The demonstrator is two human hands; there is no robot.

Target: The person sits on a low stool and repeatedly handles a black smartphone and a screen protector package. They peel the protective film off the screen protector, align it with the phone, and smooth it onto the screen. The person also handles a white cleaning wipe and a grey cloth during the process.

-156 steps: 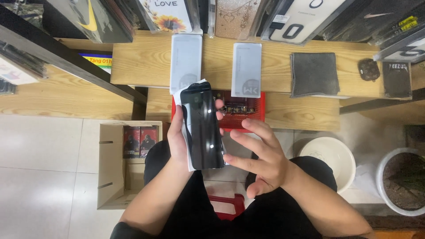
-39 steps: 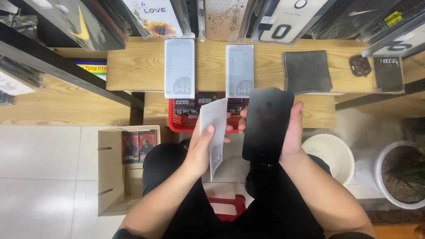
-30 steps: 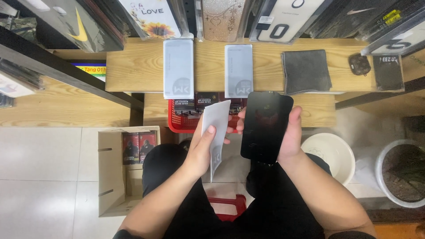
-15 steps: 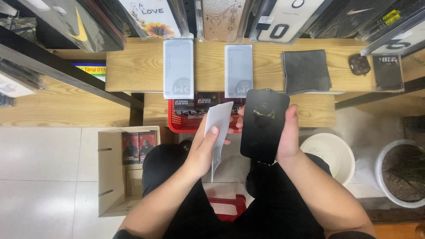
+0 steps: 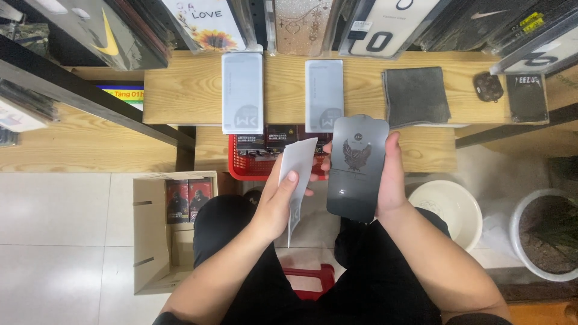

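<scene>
From your hands, bare wooden shelf (image 5: 180, 90) lies open at 11 o'clock, left of the two pale packets (image 5: 242, 91). At 12, the red basket (image 5: 241, 165) blocks the way just beyond your fingers. The grey cloth (image 5: 416, 96) sits at 1, the white bowl (image 5: 448, 204) at 3, the cardboard box (image 5: 150, 235) at 9.

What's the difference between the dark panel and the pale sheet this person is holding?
The dark panel in the right hand is near-black, with rounded corners and an emblem; it faces the camera. The pale sheet in the left hand is whitish, plain, sharp-cornered, and turned at an angle. Both are thin and flat.
</scene>
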